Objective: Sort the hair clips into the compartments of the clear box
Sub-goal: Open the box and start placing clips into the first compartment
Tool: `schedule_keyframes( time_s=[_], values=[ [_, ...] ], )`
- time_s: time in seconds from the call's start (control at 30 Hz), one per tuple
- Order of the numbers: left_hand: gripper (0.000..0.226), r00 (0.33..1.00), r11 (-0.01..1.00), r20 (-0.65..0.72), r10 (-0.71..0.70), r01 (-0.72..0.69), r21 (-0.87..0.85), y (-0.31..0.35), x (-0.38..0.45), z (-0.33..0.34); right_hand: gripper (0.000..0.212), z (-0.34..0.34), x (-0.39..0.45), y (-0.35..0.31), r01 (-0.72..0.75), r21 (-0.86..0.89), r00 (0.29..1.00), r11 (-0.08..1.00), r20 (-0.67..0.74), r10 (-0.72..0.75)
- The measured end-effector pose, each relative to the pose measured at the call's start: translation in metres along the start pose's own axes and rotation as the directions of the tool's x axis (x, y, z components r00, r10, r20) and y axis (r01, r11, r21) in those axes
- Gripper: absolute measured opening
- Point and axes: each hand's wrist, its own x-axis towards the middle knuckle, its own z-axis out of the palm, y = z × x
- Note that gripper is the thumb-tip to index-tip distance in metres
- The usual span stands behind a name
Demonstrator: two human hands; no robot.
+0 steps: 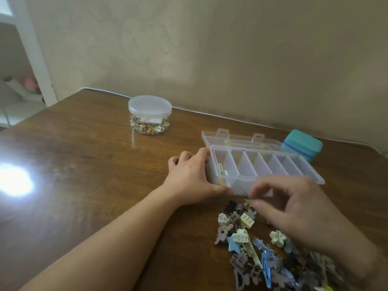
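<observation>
Left hand (190,177) grips clear box (262,164) – rt hand (294,208) pinches clip (249,202).

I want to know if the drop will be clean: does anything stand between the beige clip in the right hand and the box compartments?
Nothing visible does. The right hand pinches the beige flower clip just in front of the clear box, whose lid lies open behind. The left hand grips only the box's left end.

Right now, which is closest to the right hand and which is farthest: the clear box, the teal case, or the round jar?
1. Clear box, just beyond the right hand.
2. Teal case, behind the box, at the wall.
3. Round jar, far off to the left.
</observation>
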Motion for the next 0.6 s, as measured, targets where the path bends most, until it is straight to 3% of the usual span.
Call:
schedule_keyframes(
  time_s=[0.13,0.27,0.37,0.5,0.6],
  values=[
    [0.1,1.0,1.0,0.004,-0.005,0.005,-0.005,0.0,0.0,0.001,0.011,0.003,-0.012,0.009,0.001,-0.124,0.981,0.992,0.192,0.023],
    [0.102,1.0,1.0,0.005,-0.021,0.021,-0.002,-0.001,0.0,0.0,0.036,0.01,-0.01,0.004,0.06,-0.207,0.957,0.976,0.29,0.003],
    [0.102,1.0,1.0,0.001,-0.024,0.024,0.002,0.0,0.0,0.0,0.044,0.013,-0.012,0.004,0.076,-0.194,0.963,0.978,0.27,-0.022],
    [0.101,1.0,1.0,-0.003,-0.028,0.028,0.004,0.002,-0.002,0.0,0.031,0.018,-0.012,0.01,0.061,-0.151,0.982,0.987,0.186,-0.032],
    [0.101,1.0,1.0,-0.005,-0.024,0.024,0.011,0.004,-0.003,-0.001,0.017,0.005,-0.012,0.018,0.017,-0.012,0.99,1.0,0.143,-0.016]
  ],
)
